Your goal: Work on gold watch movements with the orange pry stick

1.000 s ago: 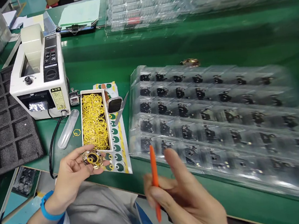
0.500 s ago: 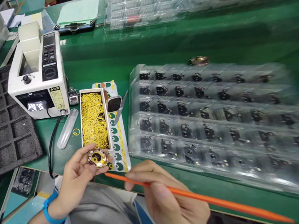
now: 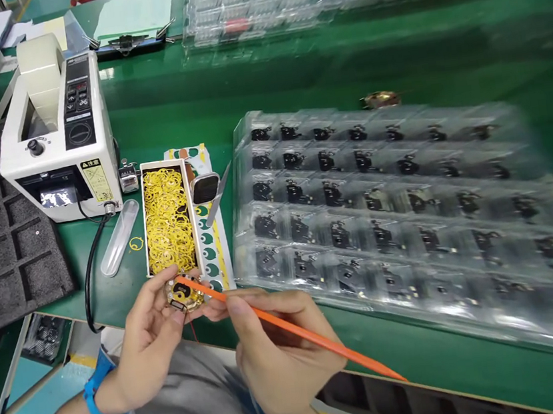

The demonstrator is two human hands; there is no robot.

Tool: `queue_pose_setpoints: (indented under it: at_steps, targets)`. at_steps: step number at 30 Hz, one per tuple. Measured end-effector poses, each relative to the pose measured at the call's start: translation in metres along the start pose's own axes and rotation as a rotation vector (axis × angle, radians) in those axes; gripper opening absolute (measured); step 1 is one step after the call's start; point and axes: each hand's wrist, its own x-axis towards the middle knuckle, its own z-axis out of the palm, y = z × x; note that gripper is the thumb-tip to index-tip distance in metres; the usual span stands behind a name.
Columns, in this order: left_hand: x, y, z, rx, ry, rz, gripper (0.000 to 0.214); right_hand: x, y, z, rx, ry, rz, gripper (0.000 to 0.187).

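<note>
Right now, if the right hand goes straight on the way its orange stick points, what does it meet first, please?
The right hand, with its orange stick, would first meet the round gold part held in the left hand. The stick's tip is already at that part, though depth hides whether they touch.

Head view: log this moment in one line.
left hand: holds gold disc | right hand: orange stick at disc | nearby: box of yellow rings
</note>
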Motion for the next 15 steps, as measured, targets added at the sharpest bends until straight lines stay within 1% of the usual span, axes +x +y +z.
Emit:
queue_pose_setpoints:
  at_steps: [3,5,7,9,11,13,15]
  targets:
    - [0.0,-0.001,0.0,0.011,0.018,0.001,0.037,-0.001,0.0,-0.001,-0.051,-0.035,-0.032,0.02]
    - [0.0,-0.001,-0.002,0.02,0.036,-0.01,0.037,-0.002,0.001,-0.005,-0.106,-0.11,-0.105,0.021]
    - [-0.001,0.0,-0.004,0.034,0.05,-0.037,0.037,-0.004,0.003,-0.01,-0.216,-0.228,-0.241,0.024]
    - [-0.001,0.0,-0.008,0.061,0.063,-0.073,0.037,-0.004,0.004,-0.015,-0.374,-0.355,-0.392,0.027]
    - [-0.001,0.001,-0.011,0.106,0.086,-0.103,0.037,-0.001,0.004,-0.019,-0.476,-0.451,-0.501,0.026]
    - [0.0,0.002,-0.014,0.123,0.103,-0.129,0.038,0.003,0.002,-0.021,-0.5,-0.524,-0.54,0.023]
    - [0.003,0.004,-0.014,0.074,0.095,-0.169,0.037,0.007,-0.001,-0.025,-0.526,-0.577,-0.527,0.021]
